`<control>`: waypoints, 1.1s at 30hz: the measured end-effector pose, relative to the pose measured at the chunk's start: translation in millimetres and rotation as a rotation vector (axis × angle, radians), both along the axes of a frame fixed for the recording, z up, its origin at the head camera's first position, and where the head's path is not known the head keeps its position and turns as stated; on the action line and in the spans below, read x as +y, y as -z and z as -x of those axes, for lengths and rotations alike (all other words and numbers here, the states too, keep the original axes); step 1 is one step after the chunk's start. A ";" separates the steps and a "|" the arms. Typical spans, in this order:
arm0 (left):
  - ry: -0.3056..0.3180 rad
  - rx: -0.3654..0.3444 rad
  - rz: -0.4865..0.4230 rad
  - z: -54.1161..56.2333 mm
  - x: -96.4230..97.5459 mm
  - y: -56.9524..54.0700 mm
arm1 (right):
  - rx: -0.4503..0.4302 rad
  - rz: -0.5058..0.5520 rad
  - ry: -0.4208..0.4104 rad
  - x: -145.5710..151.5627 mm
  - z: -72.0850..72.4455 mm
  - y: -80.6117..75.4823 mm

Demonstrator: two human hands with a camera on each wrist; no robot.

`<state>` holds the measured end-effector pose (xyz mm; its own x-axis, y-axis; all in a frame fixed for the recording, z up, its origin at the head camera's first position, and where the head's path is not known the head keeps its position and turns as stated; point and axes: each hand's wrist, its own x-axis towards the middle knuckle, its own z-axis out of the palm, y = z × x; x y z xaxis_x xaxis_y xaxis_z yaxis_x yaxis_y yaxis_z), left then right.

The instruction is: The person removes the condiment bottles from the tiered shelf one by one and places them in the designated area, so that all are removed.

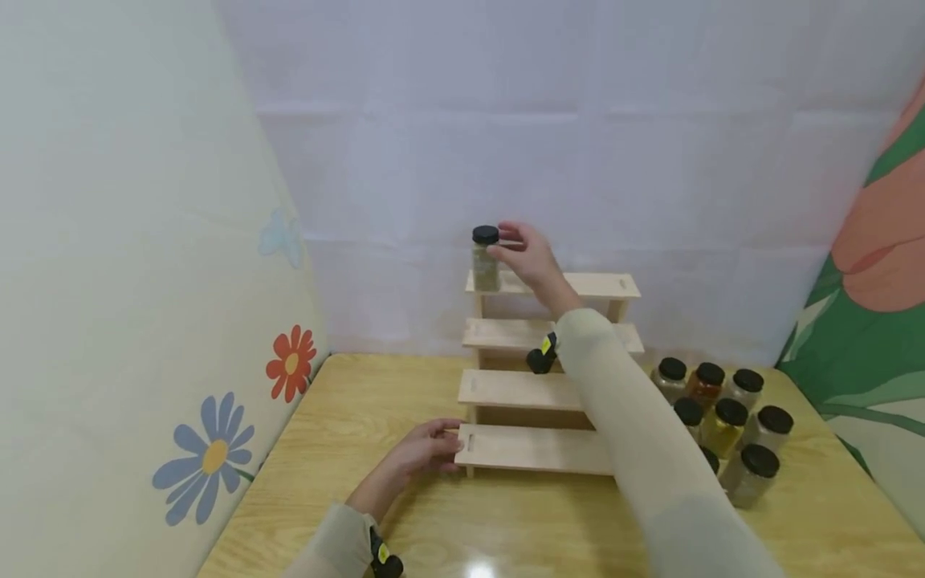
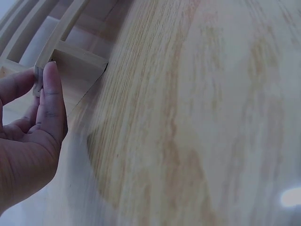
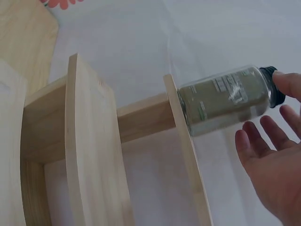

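Observation:
A spice jar (image 1: 486, 261) with a black lid and greenish contents stands upright at the left end of the top shelf of a wooden tiered rack (image 1: 535, 389). Beside it is my right hand (image 1: 529, 255); in the right wrist view the thumb (image 3: 288, 84) is at the lid while the other fingers are spread, apart from the glass. My left hand (image 1: 422, 449) pinches the left end of the lowest shelf. That grip shows in the left wrist view, where thumb and fingers lie on either side of the shelf end (image 2: 39, 77).
Several black-lidded spice jars (image 1: 730, 417) are grouped on the wooden table (image 1: 347, 425) to the right of the rack, partly hidden by my right sleeve (image 1: 643, 433). A white cloth backdrop (image 1: 405, 160) hangs behind, with flower-printed panels (image 1: 217, 453) at the sides.

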<state>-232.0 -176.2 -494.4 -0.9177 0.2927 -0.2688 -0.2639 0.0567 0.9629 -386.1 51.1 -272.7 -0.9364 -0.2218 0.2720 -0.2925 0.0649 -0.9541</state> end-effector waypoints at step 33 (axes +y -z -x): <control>0.007 0.002 -0.010 5.4 10.7 -2.0 | 0.013 -0.148 0.075 1.0 -5.6 -15.3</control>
